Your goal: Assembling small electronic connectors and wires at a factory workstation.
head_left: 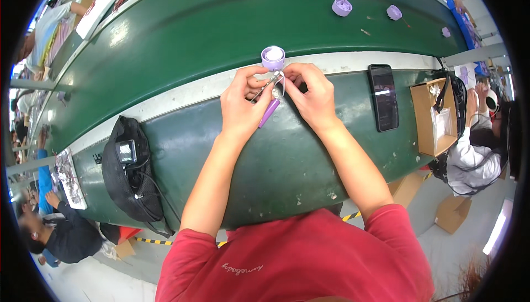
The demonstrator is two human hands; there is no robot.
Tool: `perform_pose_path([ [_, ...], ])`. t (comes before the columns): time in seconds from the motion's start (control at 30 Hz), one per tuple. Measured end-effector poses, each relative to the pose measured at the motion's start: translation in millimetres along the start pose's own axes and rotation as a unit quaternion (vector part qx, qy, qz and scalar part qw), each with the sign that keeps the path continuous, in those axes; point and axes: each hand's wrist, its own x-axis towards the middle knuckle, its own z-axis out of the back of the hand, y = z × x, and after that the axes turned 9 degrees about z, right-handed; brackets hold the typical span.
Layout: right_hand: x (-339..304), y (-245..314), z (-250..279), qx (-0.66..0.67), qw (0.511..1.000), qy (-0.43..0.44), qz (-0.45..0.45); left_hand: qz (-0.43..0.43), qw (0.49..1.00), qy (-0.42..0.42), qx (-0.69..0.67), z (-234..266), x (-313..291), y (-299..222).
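In front of me, my left hand (242, 102) pinches a thin metallic strip-like piece (265, 90) between thumb and fingers. My right hand (313, 95) meets it from the other side, thumb and forefinger closed on a thin white looped strand (283, 79); its exact kind is too small to make out. Just below the fingertips shows a slim purple piece (269, 113), slanting down toward the left hand. Directly beyond both hands, a round lilac housing (273, 59) with a white disc inside stands at the pale strip along the belt.
A green belt (182, 31) runs beyond the bench, carrying several lilac parts, among them a round housing (342, 7). A phone (383, 97) and an open cardboard box (433, 117) lie rightward. A black bag (131, 172) with cables sits leftward. Other people work at both sides.
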Motion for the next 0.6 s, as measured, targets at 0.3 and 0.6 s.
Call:
perform_pose_path([
  [0.3,0,0,7,-0.104,0.994,0.032,-0.027,0.068,0.983,-0.130,-0.109,4,2,-7],
  [0.6,-3,-10,-2,-0.251,0.965,0.070,-0.024,0.058,0.988,-0.121,-0.079,-2,5,-6],
])
